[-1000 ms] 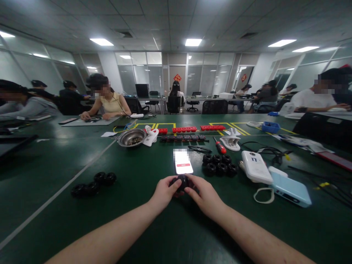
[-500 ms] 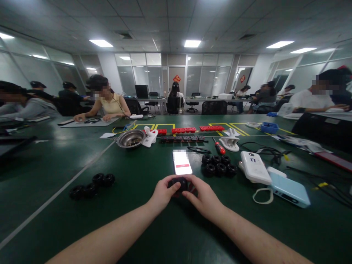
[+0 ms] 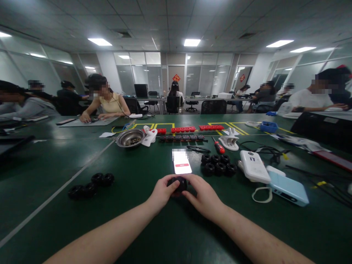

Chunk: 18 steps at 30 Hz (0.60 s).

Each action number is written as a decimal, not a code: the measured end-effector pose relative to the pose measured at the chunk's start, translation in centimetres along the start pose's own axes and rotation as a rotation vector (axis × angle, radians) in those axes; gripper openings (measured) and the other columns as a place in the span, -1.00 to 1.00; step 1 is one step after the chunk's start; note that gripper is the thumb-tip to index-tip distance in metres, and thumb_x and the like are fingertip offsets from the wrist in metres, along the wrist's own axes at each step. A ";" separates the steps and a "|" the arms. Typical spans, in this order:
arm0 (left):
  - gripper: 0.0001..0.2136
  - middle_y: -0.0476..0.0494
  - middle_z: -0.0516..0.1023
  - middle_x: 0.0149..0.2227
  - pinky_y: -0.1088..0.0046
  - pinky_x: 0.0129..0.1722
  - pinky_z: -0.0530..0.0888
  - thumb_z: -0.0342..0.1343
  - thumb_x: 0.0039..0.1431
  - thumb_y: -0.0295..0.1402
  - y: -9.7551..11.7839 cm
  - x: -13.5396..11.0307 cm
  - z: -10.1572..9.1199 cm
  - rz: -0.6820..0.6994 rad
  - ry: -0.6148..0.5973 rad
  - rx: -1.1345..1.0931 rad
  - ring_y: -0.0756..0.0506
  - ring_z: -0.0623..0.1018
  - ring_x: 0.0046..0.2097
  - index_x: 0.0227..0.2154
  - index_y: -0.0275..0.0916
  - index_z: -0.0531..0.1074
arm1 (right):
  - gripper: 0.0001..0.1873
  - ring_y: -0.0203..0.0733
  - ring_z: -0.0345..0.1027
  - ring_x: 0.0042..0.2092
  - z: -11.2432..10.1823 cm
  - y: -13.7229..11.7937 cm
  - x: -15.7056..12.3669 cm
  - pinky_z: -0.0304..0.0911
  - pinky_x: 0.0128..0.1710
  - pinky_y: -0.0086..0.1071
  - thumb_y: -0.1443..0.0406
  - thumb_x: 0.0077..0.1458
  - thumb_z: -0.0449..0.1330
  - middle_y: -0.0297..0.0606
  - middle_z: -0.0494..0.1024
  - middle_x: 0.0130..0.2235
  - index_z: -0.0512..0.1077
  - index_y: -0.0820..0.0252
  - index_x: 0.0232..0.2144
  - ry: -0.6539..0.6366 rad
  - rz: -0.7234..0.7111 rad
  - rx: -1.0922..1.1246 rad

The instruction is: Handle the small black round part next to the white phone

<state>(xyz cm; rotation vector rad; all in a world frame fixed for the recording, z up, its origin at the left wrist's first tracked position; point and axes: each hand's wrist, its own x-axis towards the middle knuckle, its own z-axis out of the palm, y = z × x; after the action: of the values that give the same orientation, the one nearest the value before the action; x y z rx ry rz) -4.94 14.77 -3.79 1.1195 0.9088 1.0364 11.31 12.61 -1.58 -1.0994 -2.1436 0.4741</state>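
Between my two hands is a small black toy wheel, held just above the green table. My left hand is closed on its left side, with the thumb across the face. My right hand grips the other side, fingers over the top and thumb below. Part of the wheel is covered by the fingers. Right beyond my hands lies a phone with a lit screen. A group of black wheels stands in rows to the right, and several more wheels sit on the left.
Farther back are a steel bowl with small parts, red plastic pieces, a black row of chassis-like parts and a screwdriver. To the right lie a white power bank, a blue power bank and cables. Other people sit around.
Both hands stay in nearly the same place, still around the wheel. The camera view has shifted slightly. A person at the far left of the table has moved a hand a little.
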 end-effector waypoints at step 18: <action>-0.55 -0.10 0.44 -0.45 0.55 -0.64 0.36 0.08 -0.13 -0.01 0.0 0.0 0.0 0.007 0.039 0.113 -0.01 0.43 -0.52 -0.34 -0.34 0.39 | -0.49 -0.13 0.21 -0.09 0.3 -0.3 -0.2 0.14 -0.10 -0.23 0.31 -0.10 0.19 -0.20 0.36 -0.11 0.20 0.14 -0.05 -0.003 0.106 -0.005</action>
<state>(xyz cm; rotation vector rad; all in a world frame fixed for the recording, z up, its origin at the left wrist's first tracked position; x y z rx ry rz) -4.93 14.77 -3.75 1.2004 1.0059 1.0257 11.03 12.24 -1.66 -1.2202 -2.0971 0.5188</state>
